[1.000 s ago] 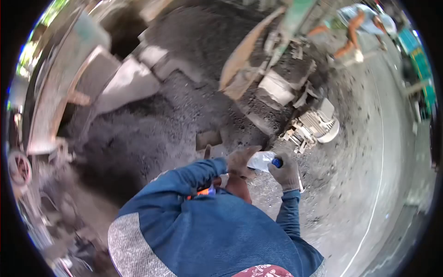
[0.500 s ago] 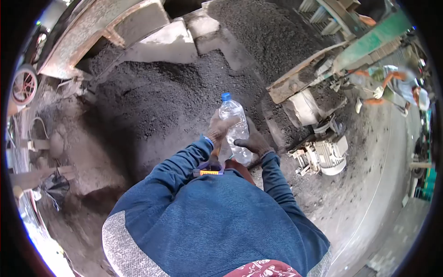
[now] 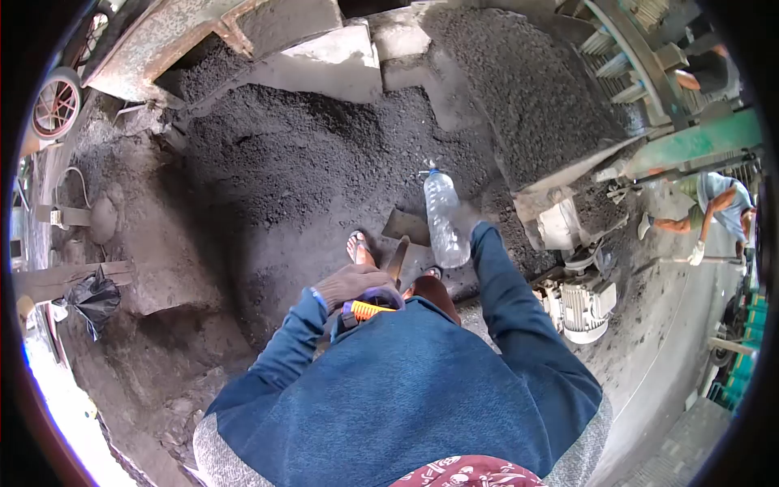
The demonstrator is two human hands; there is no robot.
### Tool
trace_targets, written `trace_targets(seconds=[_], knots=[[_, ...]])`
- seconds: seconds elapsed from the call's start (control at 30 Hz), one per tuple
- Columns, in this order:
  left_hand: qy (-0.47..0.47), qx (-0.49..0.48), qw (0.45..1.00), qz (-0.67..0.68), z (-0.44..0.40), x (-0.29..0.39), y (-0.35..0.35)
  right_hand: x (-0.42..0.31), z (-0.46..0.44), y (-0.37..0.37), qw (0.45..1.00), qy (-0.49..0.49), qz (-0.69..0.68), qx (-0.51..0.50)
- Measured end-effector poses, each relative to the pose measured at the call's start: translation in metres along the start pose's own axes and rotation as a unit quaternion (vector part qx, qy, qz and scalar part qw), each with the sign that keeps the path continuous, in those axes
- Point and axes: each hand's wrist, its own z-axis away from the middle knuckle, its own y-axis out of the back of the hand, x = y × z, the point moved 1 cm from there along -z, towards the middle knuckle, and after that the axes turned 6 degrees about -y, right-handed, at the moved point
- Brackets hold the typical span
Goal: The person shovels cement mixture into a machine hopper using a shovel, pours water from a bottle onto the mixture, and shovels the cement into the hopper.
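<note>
A clear plastic bottle (image 3: 444,215) with a blue top stands out ahead of my body, tilted slightly. My right hand (image 3: 466,219), gloved and blurred, is closed round the bottle's right side. My left hand (image 3: 354,284), in a brown glove, lies beside the orange and purple handle (image 3: 369,307) of a tool at my waist. Its fingers are bunched near the top of a wooden shaft (image 3: 398,258), and what they hold, if anything, is hidden. A flat blade (image 3: 407,227) rests on the ground between my feet.
Dark granular material (image 3: 324,138) covers the ground ahead. A motor (image 3: 583,307) sits at the right, below a green beam (image 3: 698,144). Another person (image 3: 718,207) is at the far right with a long tool. A black plastic bag (image 3: 94,299) hangs at the left.
My left hand has left the bottle and dropped to my waist. The bottle has moved right in my right hand. The view has shifted.
</note>
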Motion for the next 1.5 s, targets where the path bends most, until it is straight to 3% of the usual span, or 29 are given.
trace_targets(seconds=[0.03, 0.13, 0.23, 0.3, 0.37, 0.4, 0.5, 0.57, 0.63, 0.67, 0.77, 1.0, 1.1, 1.17, 1.2, 1.3, 1.37, 1.43, 1.5], knots=[[-0.052, 0.005, 0.998, 0.022, 0.011, 0.003, 0.009, -0.009, -0.026, 0.003, 0.999, -0.023, -0.032, -0.010], [0.150, 0.098, 0.967, 0.180, 0.037, 0.035, 0.026, -0.038, -0.094, 0.010, 0.991, -0.068, -0.114, -0.036], [0.198, 0.252, 0.912, 0.256, 0.064, 0.031, 0.030, -0.073, -0.144, 0.021, 0.986, -0.046, -0.156, -0.046], [0.185, 0.323, 0.896, 0.240, 0.077, 0.026, 0.035, -0.094, -0.154, 0.025, 0.984, -0.040, -0.166, -0.055], [0.173, 0.391, 0.877, 0.222, 0.086, 0.015, 0.043, -0.106, -0.163, 0.011, 0.950, -0.049, -0.298, -0.082], [0.219, 0.438, 0.786, 0.377, 0.083, -0.003, 0.044, -0.113, -0.169, 0.003, 0.935, -0.051, -0.337, -0.095], [0.174, 0.493, 0.700, 0.486, 0.076, 0.002, 0.067, -0.119, -0.198, -0.017, 0.902, -0.052, -0.415, -0.106], [0.111, 0.525, 0.758, 0.370, 0.075, 0.000, 0.087, -0.127, -0.207, -0.030, 0.905, -0.051, -0.414, -0.082], [0.169, 0.538, 0.697, 0.443, 0.077, 0.008, 0.119, -0.131, -0.212, -0.041, 0.906, -0.050, -0.417, -0.055], [0.139, 0.567, 0.688, 0.431, 0.072, 0.006, 0.127, -0.132, -0.216, -0.046, 0.905, -0.049, -0.420, -0.041], [0.104, 0.532, 0.730, 0.417, 0.068, -0.012, 0.137, -0.120, -0.228, -0.048, 0.973, -0.028, -0.178, 0.146], [0.090, 0.526, 0.767, 0.356, 0.096, 0.021, 0.159, -0.099, -0.251, -0.047, 0.974, -0.054, -0.169, 0.138], [0.104, 0.531, 0.779, 0.317, 0.118, 0.021, 0.167, -0.136, -0.205, -0.030, 0.980, -0.053, -0.141, 0.132], [0.116, 0.495, 0.816, 0.274, 0.126, 0.028, 0.169, -0.144, -0.198, -0.027, 0.983, -0.056, -0.102, 0.139], [0.122, 0.482, 0.828, 0.261, 0.129, 0.027, 0.168, -0.139, -0.211, -0.031, 0.978, -0.049, -0.129, 0.158], [0.137, 0.457, 0.842, 0.251, 0.136, 0.023, 0.167, -0.150, -0.193, -0.042, 0.926, -0.058, -0.371, 0.040], [0.138, 0.465, 0.827, 0.283, 0.143, 0.025, 0.175, -0.180, -0.137, -0.026, 0.971, -0.083, -0.190, 0.116], [0.148, 0.485, 0.827, 0.243, 0.160, 0.003, 0.182, -0.155, -0.157, -0.028, 0.978, -0.086, -0.164, 0.096], [0.143, 0.514, 0.823, 0.197, 0.175, -0.018, 0.189, -0.140, -0.167, -0.026, 0.993, -0.074, -0.035, 0.081]])
